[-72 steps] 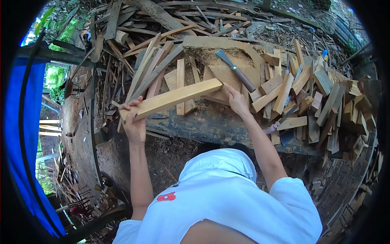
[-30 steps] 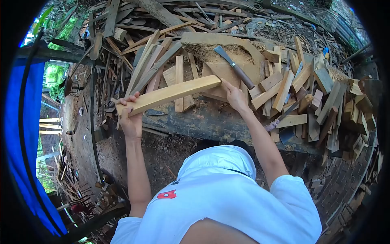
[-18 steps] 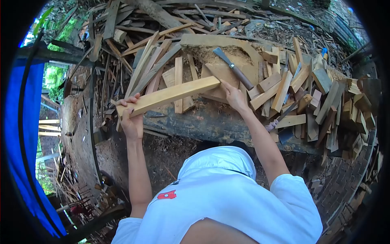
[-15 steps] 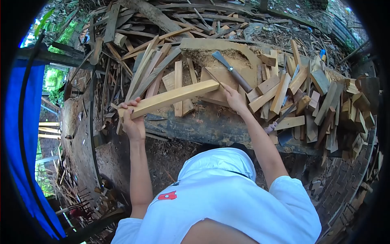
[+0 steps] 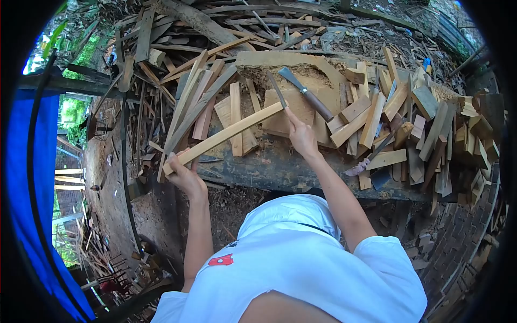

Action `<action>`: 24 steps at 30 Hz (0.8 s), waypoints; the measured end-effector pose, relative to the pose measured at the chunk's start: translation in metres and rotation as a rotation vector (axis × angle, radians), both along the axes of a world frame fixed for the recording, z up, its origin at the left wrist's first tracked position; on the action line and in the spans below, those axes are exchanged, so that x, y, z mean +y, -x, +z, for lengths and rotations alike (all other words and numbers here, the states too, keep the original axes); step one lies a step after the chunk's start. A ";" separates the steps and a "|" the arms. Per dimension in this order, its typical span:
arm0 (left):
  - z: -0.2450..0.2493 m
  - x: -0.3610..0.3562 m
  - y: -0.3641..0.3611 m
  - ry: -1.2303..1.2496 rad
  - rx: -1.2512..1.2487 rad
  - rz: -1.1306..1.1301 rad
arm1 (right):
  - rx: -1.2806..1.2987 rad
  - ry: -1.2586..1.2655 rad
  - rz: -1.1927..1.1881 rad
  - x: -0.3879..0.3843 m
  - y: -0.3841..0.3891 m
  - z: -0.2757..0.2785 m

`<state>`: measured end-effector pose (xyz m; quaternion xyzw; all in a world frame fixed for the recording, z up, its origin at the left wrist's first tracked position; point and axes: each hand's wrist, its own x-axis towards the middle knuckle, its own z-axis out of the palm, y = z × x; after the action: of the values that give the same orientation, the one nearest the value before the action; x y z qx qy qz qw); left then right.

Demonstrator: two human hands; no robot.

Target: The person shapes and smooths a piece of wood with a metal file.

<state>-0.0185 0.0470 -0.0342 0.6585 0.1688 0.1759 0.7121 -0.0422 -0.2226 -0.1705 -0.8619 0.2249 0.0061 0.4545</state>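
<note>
The left hand (image 5: pixel 187 173) is gripping the lower end of a long wooden slat (image 5: pixel 226 134). Its fingers are curling closed around the wood and the thumb is pressing against the upper edge. The slat is running diagonally up and away from the left hand toward the right hand (image 5: pixel 301 139), with its narrow edge facing the camera.

The right hand is reaching to the slat's upper end, with its extended fingertips touching the wood there. The view is not showing whether these fingers are closing on the slat or only steadying it. A thin dark strip (image 5: pixel 276 89) is extending beyond the right fingertips; whether the hand is holding it cannot be determined.

The slat's far end is resting over a flat pale board (image 5: pixel 297 107) on the log worktop (image 5: pixel 280 168), which is lying across the space between and just in front of both hands. A blade tool (image 5: pixel 308 96) with a brown handle is lying on the worktop just beyond the right hand, apart from it, with its blade pointing away.

A heap of cut wood blocks (image 5: pixel 425 129) is spreading out to the right of the right hand. A bundle of long slats (image 5: pixel 196 94) is leaning beyond the left hand, near the held slat. A blue tarp (image 5: pixel 32 177) is hanging well to the left of the left hand. The person is wearing a white shirt (image 5: pixel 301 269).
</note>
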 end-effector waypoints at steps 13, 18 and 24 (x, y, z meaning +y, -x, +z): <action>-0.018 -0.001 0.005 0.044 -0.016 -0.023 | -0.122 -0.105 -0.144 -0.027 0.016 -0.027; 0.008 0.023 -0.017 0.191 -0.124 -0.125 | -0.121 -0.396 -0.203 -0.041 0.002 -0.038; 0.012 0.022 -0.019 0.148 -0.208 -0.188 | -0.153 -0.174 -0.109 -0.029 0.013 -0.006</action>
<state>0.0006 0.0685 -0.0227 0.5952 0.0442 0.1628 0.7857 -0.0549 -0.2518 -0.1768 -0.8036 0.2348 -0.0649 0.5430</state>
